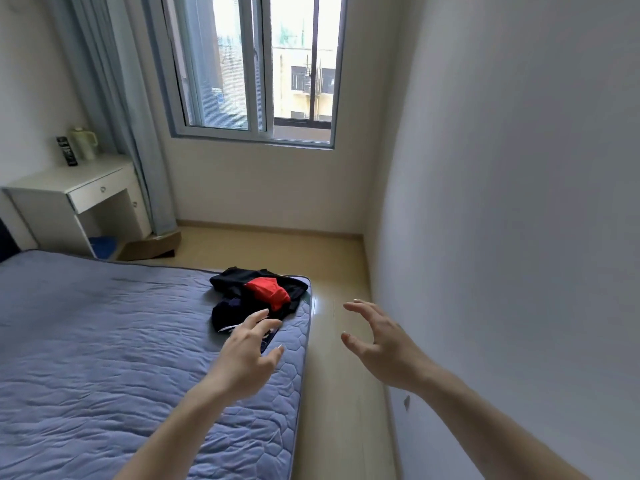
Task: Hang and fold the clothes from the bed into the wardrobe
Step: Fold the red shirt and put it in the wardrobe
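Clothes (258, 296) on the bed (104, 341) look soft, light, probably tangled; my left hand (247, 355) and right hand (377, 344) are spread, empty; I'd gather bunched folds.

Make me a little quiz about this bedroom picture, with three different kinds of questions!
1. True or false: the left hand grips the red garment.
2. The pile of clothes lies: A) on the floor, B) near the corner of the bed, C) on the desk.
3. Fill in: the right hand is over the ____.

Key: 1 false; 2 B; 3 floor.
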Tool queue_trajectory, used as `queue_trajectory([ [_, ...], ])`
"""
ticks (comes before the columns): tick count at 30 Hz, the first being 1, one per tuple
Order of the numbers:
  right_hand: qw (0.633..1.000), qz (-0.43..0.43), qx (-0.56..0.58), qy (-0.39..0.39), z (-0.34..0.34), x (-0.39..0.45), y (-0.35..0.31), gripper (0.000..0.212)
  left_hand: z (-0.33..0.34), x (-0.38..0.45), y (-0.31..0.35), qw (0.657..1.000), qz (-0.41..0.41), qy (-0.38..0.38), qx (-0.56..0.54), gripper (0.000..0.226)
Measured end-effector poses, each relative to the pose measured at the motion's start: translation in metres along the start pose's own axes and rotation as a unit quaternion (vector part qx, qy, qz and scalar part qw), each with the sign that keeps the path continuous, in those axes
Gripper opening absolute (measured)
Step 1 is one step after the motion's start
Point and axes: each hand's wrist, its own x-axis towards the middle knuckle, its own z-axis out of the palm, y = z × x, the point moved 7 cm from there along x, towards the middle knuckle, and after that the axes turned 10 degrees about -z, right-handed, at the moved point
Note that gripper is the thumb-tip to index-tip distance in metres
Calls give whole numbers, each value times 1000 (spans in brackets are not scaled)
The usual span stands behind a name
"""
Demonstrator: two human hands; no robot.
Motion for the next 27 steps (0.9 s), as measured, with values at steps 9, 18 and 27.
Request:
queue_trajectory([
  [9,999,31,19,-23,-2,126,96,54,23,140,-5,999,-32,-30,11,51],
  [18,993,-2,49,-105,39,309,210,53,58,304,-43,991,-130,-19,13,53],
  [27,970,-38,37,-239,87,498,305,54,97,424,-75,968,-251,8,-4,50],
])
